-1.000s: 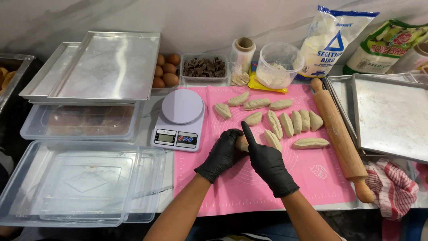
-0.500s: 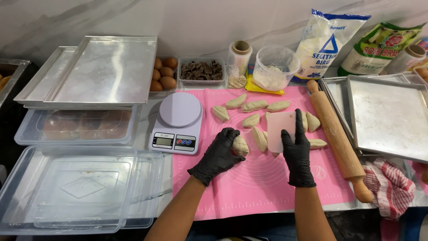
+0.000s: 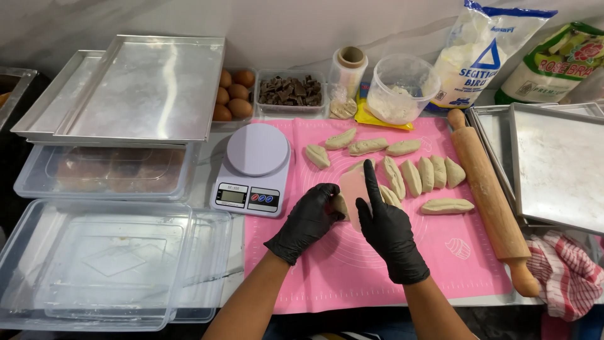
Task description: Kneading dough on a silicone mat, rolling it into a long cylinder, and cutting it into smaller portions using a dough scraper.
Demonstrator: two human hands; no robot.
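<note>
The left hand [image 3: 306, 220] pinches a dough piece [image 3: 340, 204] on the pink silicone mat [image 3: 352, 277]; the right hand [image 3: 387, 230] grips a pink dough scraper [image 3: 353, 189], index finger extended. Dough looks soft, light, tacky: best held gently by its sides

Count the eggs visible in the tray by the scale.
5 eggs show in the clear tray behind the scale: two in the back row, two in the middle, one in front. The big metal pan overlaps that tray's left side, so more may be hidden.
</note>
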